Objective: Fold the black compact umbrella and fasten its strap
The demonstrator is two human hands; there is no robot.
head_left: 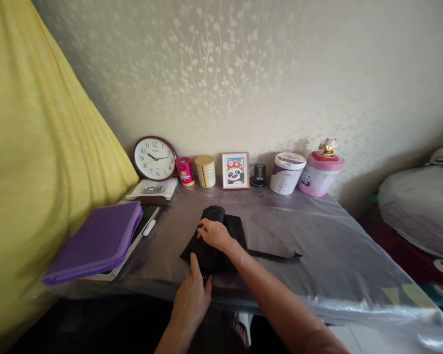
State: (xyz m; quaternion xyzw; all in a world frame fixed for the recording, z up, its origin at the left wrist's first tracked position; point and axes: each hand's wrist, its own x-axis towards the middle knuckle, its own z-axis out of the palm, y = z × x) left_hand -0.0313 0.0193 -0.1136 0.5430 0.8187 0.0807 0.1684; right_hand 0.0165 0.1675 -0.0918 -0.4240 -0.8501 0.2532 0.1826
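A black fabric bag (233,231) with a strap trailing to the right lies in the middle of the table (317,246). My right hand (214,233) rests on top of the bag, fingers curled and pressing on its left part. My left hand (192,295) is at the bag's near edge, thumb raised and fingers tucked against the fabric; what they grip is hidden.
A purple zip case (96,243) lies at the left on a book. Along the wall stand a clock (154,158), a pink can (185,171), a yellow tin (205,171), a framed picture (235,170), a white tub (287,173) and a pink container (319,174). Yellow curtain hangs left.
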